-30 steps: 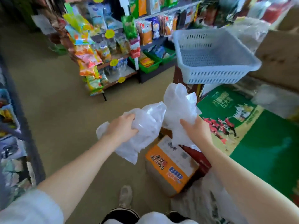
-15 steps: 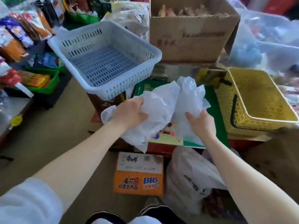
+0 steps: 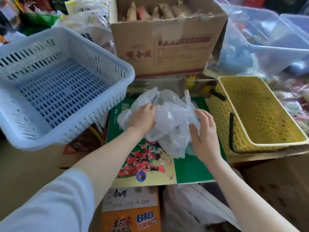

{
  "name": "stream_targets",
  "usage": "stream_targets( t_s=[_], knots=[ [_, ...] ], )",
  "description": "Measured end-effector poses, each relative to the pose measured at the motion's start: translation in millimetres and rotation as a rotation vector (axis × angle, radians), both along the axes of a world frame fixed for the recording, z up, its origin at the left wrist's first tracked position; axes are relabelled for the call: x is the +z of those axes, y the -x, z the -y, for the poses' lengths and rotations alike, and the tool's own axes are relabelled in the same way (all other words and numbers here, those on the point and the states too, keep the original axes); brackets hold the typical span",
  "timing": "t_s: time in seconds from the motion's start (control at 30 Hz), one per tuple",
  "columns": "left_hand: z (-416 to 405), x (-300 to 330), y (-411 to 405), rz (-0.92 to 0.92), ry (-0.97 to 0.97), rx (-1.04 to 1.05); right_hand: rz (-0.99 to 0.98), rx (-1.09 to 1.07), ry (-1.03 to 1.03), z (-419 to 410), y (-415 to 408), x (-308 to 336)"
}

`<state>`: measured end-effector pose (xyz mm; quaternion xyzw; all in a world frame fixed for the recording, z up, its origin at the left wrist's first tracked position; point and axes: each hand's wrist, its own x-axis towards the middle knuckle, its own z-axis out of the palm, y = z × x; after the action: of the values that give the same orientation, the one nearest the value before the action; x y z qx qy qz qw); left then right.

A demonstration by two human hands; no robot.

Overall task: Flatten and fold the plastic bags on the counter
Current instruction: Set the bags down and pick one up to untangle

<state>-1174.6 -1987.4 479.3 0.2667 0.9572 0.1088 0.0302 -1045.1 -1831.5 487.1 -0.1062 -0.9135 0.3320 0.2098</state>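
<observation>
Both arms reach forward over the green printed box [image 3: 192,169]: the left hand [image 3: 142,118] clutches a bunch of the crumpled plastic bags [image 3: 170,118] piled on that box, while the right hand [image 3: 204,133] lies flat against the heap, fingers spread. Left of the box a pale blue basket [image 3: 66,91], right of it a yellow basket [image 3: 260,114], behind it a cardboard carton [image 3: 167,52]. Below it, an orange carton [image 3: 132,216] reads "BIG".

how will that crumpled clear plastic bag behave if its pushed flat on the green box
The plastic bag is probably floppy: it bunches in loose wrinkles under the left hand and right hand. It looks thin and translucent, so likely very light. It may slide on the glossy green box.
</observation>
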Motion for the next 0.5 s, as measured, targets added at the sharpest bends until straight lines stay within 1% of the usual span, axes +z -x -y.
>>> stream_targets(
  t_s=[0.1, 0.13, 0.17, 0.2, 0.23, 0.27, 0.3, 0.37, 0.4, 0.43, 0.47, 0.5],
  knots=[
    [-6, -34, 6, 0.364, 0.016, 0.075, 0.069, 0.077, -0.273, 7, 7, -5],
    [-3, -44, 10, 0.462, 0.027, 0.069, 0.110, 0.096, -0.365, 9, 13, -8],
    [1, -51, 13, 0.528, 0.049, 0.042, 0.182, 0.124, -0.446, 11, 18, -12],
    [5, -54, 16, 0.553, 0.076, 0.003, 0.271, 0.164, -0.499, 14, 24, -15],
    [9, -53, 17, 0.520, 0.112, -0.060, 0.367, 0.209, -0.520, 16, 28, -20],
    [14, -50, 15, 0.423, 0.148, -0.138, 0.441, 0.250, -0.538, 18, 33, -27],
    [20, -46, 11, 0.282, 0.139, -0.208, 0.469, 0.283, -0.567, 22, 37, -33],
    [36, -35, 0, 0.008, -0.016, -0.282, 0.500, 0.327, -0.631, 33, 48, -44],
    [45, -32, -6, -0.090, -0.099, -0.294, 0.529, 0.339, -0.641, 38, 55, -49],
    [54, -34, -9, -0.168, -0.151, -0.301, 0.560, 0.341, -0.634, 43, 61, -54],
    [63, -38, -11, -0.216, -0.159, -0.292, 0.592, 0.333, -0.621, 47, 67, -59],
    [70, -43, -13, -0.231, -0.129, -0.270, 0.624, 0.314, -0.615, 50, 73, -64]
  ],
)
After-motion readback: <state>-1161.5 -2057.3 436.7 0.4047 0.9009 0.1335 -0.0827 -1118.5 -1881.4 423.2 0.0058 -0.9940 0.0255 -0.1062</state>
